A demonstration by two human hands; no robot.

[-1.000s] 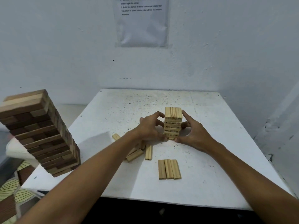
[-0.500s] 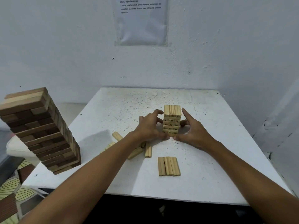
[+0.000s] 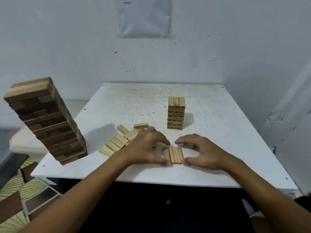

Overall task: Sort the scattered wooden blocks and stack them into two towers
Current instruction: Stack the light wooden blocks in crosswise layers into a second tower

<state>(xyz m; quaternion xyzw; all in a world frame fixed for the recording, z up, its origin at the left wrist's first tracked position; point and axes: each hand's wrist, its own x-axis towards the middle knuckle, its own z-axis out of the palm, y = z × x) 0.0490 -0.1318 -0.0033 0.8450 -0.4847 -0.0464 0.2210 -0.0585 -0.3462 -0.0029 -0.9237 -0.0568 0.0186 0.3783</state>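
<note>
Between the two hands, on the white speckled square table (image 3: 218, 132), lies a flat row of three pale wooden blocks (image 3: 173, 155), set side by side with their long sides touching. From the head view, the left hand (image 3: 144, 148) curls round the row's left side, its thumb at the near corner and its fingertips reaching over the far end. The right hand (image 3: 202, 152) mirrors it on the right side, thumb touching the near corner and fingers arched over the far end, so the row is pinched between both hands. Beyond the hands, well apart, stands a short upright tower of pale numbered wooden blocks (image 3: 175, 113). Just beside the left hand, on its outer side, loose pale wooden blocks (image 3: 121, 140) lie scattered. Farther out past the left hand, near the table's left edge, rises a tall tower of dark and light brown wooden blocks (image 3: 45, 120).
</note>
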